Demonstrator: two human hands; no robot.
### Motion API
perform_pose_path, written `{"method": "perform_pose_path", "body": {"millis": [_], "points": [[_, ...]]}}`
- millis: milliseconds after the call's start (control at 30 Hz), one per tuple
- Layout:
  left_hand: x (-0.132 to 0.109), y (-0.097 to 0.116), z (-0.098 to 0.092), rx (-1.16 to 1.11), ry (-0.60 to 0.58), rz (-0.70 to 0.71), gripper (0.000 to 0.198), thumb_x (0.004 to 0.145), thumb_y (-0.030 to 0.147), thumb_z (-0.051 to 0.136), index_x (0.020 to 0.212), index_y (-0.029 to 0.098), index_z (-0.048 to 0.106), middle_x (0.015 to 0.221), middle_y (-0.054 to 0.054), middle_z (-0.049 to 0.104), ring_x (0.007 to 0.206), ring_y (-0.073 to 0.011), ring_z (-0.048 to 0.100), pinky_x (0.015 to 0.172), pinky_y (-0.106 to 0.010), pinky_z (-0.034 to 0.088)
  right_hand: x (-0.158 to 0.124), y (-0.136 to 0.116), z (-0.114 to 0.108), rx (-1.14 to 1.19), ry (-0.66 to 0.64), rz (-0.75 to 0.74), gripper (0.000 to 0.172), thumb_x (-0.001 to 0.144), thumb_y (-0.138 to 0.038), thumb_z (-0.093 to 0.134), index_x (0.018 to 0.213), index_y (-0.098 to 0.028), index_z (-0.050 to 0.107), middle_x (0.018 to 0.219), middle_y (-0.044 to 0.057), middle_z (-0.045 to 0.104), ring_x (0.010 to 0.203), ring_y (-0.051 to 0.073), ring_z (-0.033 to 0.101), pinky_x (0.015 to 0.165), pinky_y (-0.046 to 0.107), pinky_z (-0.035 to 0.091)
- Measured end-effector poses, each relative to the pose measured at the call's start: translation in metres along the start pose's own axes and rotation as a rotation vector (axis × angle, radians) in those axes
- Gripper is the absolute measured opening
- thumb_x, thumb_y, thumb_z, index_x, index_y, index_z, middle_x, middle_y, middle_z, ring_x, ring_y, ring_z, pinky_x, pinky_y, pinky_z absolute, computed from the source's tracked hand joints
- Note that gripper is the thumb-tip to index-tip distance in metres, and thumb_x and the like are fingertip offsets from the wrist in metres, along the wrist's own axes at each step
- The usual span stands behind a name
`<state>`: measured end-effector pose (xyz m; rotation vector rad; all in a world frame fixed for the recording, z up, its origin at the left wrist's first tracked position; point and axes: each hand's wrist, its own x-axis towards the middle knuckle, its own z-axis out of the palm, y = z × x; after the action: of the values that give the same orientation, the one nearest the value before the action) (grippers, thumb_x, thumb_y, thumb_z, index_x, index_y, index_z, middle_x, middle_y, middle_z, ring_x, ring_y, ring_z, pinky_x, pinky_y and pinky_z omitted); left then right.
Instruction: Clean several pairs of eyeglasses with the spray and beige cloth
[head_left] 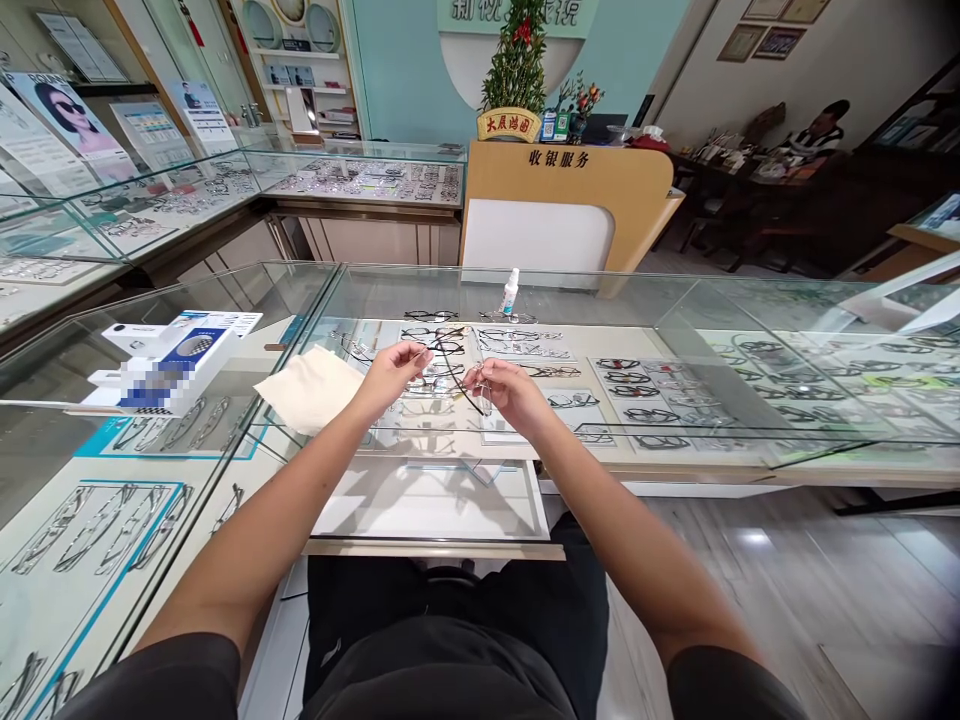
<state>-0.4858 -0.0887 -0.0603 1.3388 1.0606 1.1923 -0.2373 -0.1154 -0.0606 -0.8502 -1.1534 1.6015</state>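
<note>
Above the glass display counter [705,300], both of my hands are raised around a pair of eyeglasses [454,376]. A thin dark temple arm of the glasses slants between them. My right hand [510,388] has its fingers pinched on the glasses near a lens. The fingers of my left hand [396,368] are also pinched, close to the upper end of the temple; whether they grip it is too small to make out. A cream cloth [311,388] lies on the glass beside my left wrist. On the far side of the counter stands a small white spray bottle [510,292].
An open drawer [431,505] juts out before my waist. Blue-and-white boxes [187,355] sit on the left counter. Several rows of eyeglasses [637,390] lie under the glass. Beyond is a wooden cashier desk [652,190]; a person [821,128] sits far right.
</note>
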Motion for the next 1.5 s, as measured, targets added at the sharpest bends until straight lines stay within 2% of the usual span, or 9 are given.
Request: {"method": "perform_pose_path", "body": {"millis": [200,467,733,867,1100,1233,1333,1400,1500], "points": [[0.002,0.001,-0.002,-0.148,-0.041,-0.103,0.057,0.074,0.069,0.095,0.089,0.020,0.070,0.068,0.005,0.045,0.064,-0.0120,0.050,0.062,-0.026,0.042,0.003,0.003,-0.004,0.103,-0.048,0.001,0.029,0.073,-0.043,0.093,0.071,-0.023,0.072,0.090,0.007,0.083,0.091,0.021,0.073,0.081,0.031,0.056],[-0.001,0.010,-0.003,-0.234,0.004,-0.107,0.055,0.067,0.054,0.103,0.098,0.021,0.072,0.081,0.003,0.060,0.070,-0.0104,0.055,0.066,-0.024,0.046,-0.007,-0.017,-0.007,0.267,-0.030,-0.007,0.033,0.070,-0.046,0.100,0.073,-0.025,0.075,0.091,0.004,0.082,0.091,0.021,0.075,0.083,0.034,0.063],[-0.007,0.022,0.002,-0.091,0.099,0.012,0.038,0.075,0.047,0.094,0.096,0.021,0.076,0.089,-0.001,0.069,0.077,-0.0140,0.060,0.070,-0.027,0.045,-0.051,-0.085,-0.010,0.313,0.100,-0.226,0.025,0.087,-0.042,0.087,0.075,-0.027,0.071,0.092,0.003,0.079,0.087,0.021,0.074,0.084,0.038,0.065],[0.002,0.043,0.016,0.109,0.049,0.091,0.030,0.084,0.049,0.084,0.094,0.022,0.075,0.088,-0.003,0.071,0.078,-0.0171,0.061,0.073,-0.031,0.047,-0.080,-0.129,-0.019,0.215,0.194,-0.243,0.025,0.084,-0.043,0.091,0.074,-0.027,0.074,0.102,0.003,0.083,0.091,0.021,0.076,0.079,0.034,0.067],[0.080,0.074,0.075,0.467,-0.074,-0.001,0.016,0.097,0.036,0.071,0.103,0.022,0.076,0.107,-0.007,0.081,0.091,-0.0213,0.073,0.079,-0.033,0.051,-0.110,-0.196,-0.053,-0.171,0.301,-0.062,0.020,0.093,-0.040,0.084,0.081,-0.024,0.084,0.112,0.007,0.087,0.088,0.016,0.076,0.072,0.024,0.065],[0.144,0.064,0.119,0.603,-0.042,-0.036,0.020,0.095,0.031,0.079,0.111,0.020,0.077,0.128,-0.012,0.082,0.112,-0.0273,0.076,0.094,-0.037,0.053,-0.114,-0.238,-0.093,-0.422,0.389,-0.076,0.019,0.091,-0.039,0.089,0.081,-0.023,0.087,0.103,0.010,0.087,0.083,0.016,0.077,0.061,0.020,0.061],[0.186,0.051,0.146,0.708,0.010,-0.080,0.046,0.089,0.028,0.088,0.133,0.022,0.073,0.148,-0.016,0.077,0.136,-0.0340,0.072,0.109,-0.041,0.052,-0.110,-0.270,-0.128,-0.532,0.396,-0.004,0.018,0.087,-0.035,0.095,0.077,-0.023,0.085,0.088,0.009,0.086,0.075,0.018,0.077,0.053,0.022,0.057],[0.206,0.044,0.161,0.775,0.044,-0.114,0.060,0.086,0.028,0.094,0.142,0.023,0.071,0.152,-0.017,0.075,0.151,-0.0394,0.063,0.118,-0.047,0.050,-0.107,-0.283,-0.146,-0.563,0.454,0.033,0.017,0.089,-0.031,0.092,0.078,-0.022,0.084,0.084,0.008,0.085,0.073,0.017,0.077,0.058,0.023,0.060],[0.227,0.037,0.176,0.844,0.059,-0.164,0.053,0.099,0.038,0.088,0.146,0.022,0.070,0.152,-0.016,0.072,0.144,-0.0368,0.067,0.117,-0.054,0.058,-0.105,-0.282,-0.158,-0.493,0.521,0.066,0.018,0.095,-0.025,0.087,0.079,-0.018,0.081,0.087,0.008,0.086,0.073,0.014,0.076,0.069,0.026,0.064]]}}
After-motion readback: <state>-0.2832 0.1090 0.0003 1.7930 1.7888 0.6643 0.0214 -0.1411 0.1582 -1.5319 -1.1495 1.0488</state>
